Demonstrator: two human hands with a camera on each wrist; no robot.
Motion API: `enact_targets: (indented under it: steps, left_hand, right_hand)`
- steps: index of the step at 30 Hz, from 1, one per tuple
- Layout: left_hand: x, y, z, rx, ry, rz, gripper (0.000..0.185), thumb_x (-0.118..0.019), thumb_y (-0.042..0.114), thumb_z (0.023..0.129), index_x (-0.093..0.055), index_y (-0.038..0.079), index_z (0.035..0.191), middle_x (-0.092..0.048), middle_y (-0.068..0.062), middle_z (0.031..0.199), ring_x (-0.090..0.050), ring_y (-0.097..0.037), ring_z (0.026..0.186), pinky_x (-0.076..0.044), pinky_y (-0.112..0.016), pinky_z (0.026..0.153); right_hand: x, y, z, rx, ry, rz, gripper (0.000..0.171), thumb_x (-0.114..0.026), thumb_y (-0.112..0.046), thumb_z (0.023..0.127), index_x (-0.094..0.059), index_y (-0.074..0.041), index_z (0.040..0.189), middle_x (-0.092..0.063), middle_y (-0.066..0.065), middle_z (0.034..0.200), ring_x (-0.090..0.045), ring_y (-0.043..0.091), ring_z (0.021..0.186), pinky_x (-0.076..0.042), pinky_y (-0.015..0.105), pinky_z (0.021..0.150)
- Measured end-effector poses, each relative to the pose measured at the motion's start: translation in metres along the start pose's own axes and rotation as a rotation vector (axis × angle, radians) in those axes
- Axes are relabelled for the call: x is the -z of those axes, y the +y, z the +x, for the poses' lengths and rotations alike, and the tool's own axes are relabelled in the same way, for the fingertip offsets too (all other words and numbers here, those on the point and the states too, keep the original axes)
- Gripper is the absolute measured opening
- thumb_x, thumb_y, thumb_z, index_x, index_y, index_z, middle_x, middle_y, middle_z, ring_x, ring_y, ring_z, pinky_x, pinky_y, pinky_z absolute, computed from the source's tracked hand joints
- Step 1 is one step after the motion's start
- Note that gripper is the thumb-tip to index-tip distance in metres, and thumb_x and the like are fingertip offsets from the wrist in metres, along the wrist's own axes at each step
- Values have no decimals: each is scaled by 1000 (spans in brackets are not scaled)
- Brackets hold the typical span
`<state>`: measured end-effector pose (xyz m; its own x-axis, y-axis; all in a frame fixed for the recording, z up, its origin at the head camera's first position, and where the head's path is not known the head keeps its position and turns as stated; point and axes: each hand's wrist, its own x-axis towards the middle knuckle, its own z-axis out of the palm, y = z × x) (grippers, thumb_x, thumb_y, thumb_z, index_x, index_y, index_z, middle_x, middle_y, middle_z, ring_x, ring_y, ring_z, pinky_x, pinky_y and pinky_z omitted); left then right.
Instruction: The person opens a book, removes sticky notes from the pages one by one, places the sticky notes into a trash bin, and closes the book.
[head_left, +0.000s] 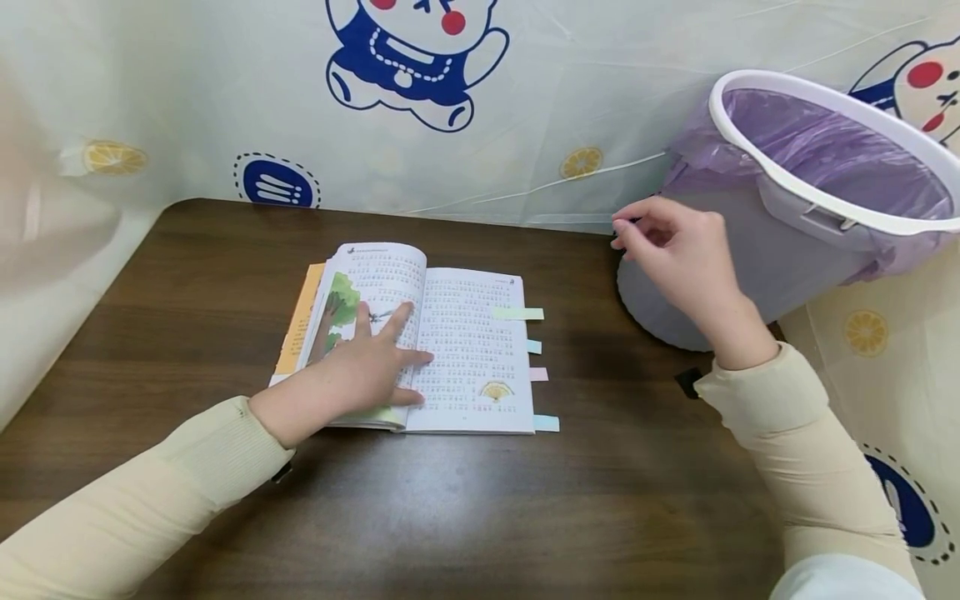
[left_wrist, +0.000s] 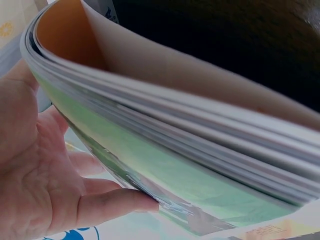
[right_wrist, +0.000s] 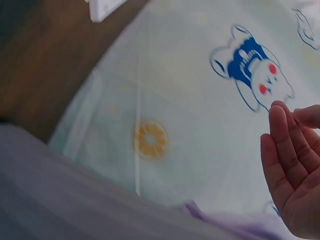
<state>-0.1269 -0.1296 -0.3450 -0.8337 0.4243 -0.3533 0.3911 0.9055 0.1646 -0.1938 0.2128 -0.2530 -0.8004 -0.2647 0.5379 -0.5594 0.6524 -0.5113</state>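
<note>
An open book (head_left: 465, 350) lies on the dark wooden table (head_left: 450, 500), with several coloured sticky tabs (head_left: 517, 313) poking out of its right edge. My left hand (head_left: 390, 358) rests flat on the left page with its fingers spread. In the left wrist view that left hand (left_wrist: 45, 185) is close under the curved pages of the book (left_wrist: 175, 165). My right hand (head_left: 660, 246) hovers above the table's far right, beside the wall of a lilac bin (head_left: 757, 258). The fingers (right_wrist: 287, 150) are relaxed and nothing shows between them.
The bin leans tilted at the table's right end, with a white rim (head_left: 825, 200) and a purple bag inside. A cartoon-print plastic sheet (head_left: 525, 125) hangs behind and around the table. A small black object (head_left: 688, 382) lies near my right wrist.
</note>
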Motion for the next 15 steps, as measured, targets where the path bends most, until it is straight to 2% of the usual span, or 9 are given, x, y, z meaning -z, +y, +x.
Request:
enact_targets:
  steps: [6, 8, 13, 15]
  left_hand:
    - [-2, 1, 0, 0, -4, -4, 59, -74, 50, 92, -64, 24, 143, -10, -26, 167, -7, -77, 135, -48, -74, 85]
    - [-2, 1, 0, 4, -6, -7, 59, -75, 50, 91, -64, 24, 143, -10, -26, 167, -7, -77, 135, -46, -76, 87]
    - [-1, 0, 1, 16, -4, -7, 59, -75, 50, 91, -64, 24, 143, -10, -26, 167, -8, -76, 135, -42, -79, 88]
    - [-2, 0, 1, 16, -3, -8, 59, -75, 50, 91, -64, 24, 143, -10, -27, 167, -8, -77, 135, -41, -80, 89]
  right_hand:
    - [-30, 11, -3, -42, -120, -8, 13, -65, -6, 99, -77, -2, 102, -76, 9, 81, -69, 11, 64, -50, 14, 62]
    - [-40, 14, -3, -60, -175, -12, 12, -66, -8, 100, -77, -3, 103, -76, 8, 82, -70, 17, 66, -51, 19, 62]
    - [-65, 22, -2, -118, -432, -12, 18, -68, -15, 100, -74, -7, 115, -76, 6, 97, -69, 19, 83, -54, 37, 75]
    - [-76, 28, -2, -140, -539, -4, 22, -69, -15, 100, -72, -7, 119, -75, 7, 104, -68, 20, 90, -54, 40, 81]
